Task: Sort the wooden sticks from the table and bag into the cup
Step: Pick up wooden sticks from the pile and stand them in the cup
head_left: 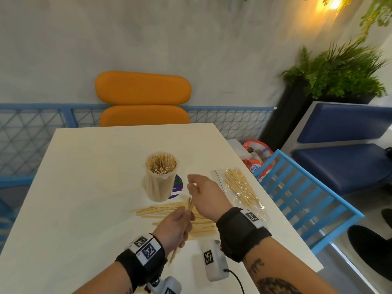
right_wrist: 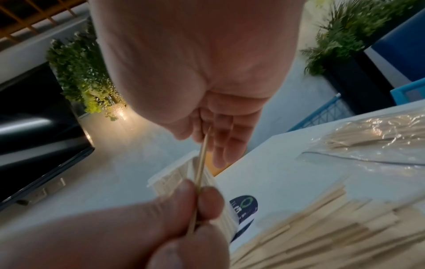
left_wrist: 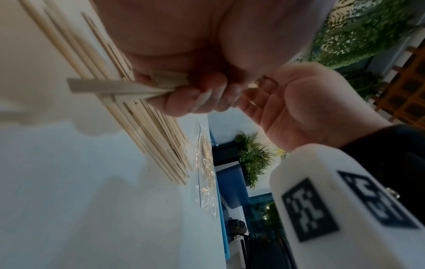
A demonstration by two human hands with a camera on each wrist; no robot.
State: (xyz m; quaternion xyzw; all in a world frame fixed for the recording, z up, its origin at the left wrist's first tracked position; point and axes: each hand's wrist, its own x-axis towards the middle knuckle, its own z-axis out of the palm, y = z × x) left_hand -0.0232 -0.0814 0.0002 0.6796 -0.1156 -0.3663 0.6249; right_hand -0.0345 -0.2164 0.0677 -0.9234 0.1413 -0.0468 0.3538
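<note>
A clear cup (head_left: 161,183) packed with thin sticks stands mid-table. Flat wooden sticks (head_left: 161,210) lie in a loose pile in front of it. My left hand (head_left: 180,225) grips a small bundle of sticks (left_wrist: 110,87) above that pile, ends poking out above and below the fist. My right hand (head_left: 203,194) hovers just above it, and its thumb and fingers pinch the top of one thin stick (right_wrist: 202,163) whose lower end sits between the left fingertips (right_wrist: 188,193). A clear plastic bag (head_left: 241,189) of thin sticks lies to the right.
A purple round sticker (head_left: 178,184) lies under the cup. A white marked device (head_left: 213,259) with a cable rests near the table's front. A blue slatted chair (head_left: 297,198) stands off the right edge, an orange chair (head_left: 142,88) behind the table.
</note>
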